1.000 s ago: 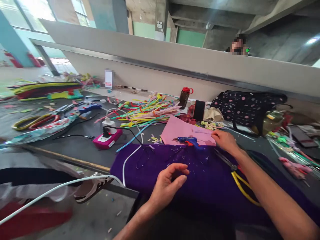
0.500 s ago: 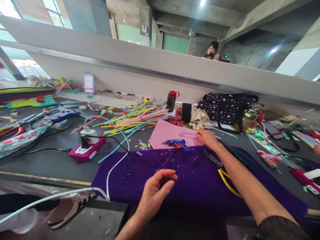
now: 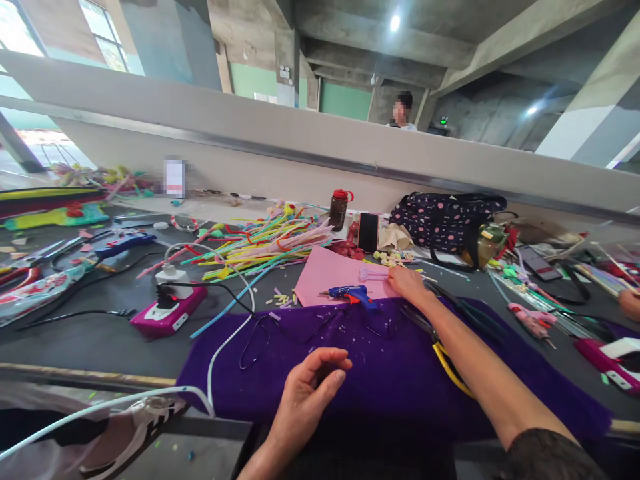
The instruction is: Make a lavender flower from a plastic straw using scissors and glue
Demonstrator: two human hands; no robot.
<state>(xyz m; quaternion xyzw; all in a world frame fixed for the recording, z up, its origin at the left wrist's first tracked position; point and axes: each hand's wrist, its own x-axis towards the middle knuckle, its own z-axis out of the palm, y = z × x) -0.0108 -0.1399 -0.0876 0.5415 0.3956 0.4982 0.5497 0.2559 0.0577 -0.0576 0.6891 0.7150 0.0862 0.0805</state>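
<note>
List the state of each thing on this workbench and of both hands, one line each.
Left hand: half-curled, empty, over the purple cloth.
Right hand: reaching out, fingertips on the pink sheet.
Glue gun: lying on its side, not held.
Bottle: upright, red cap on.
Power strip: two plugs in.
Pliers: lying under the right forearm.
Phone: upright, screen dark.
</note>
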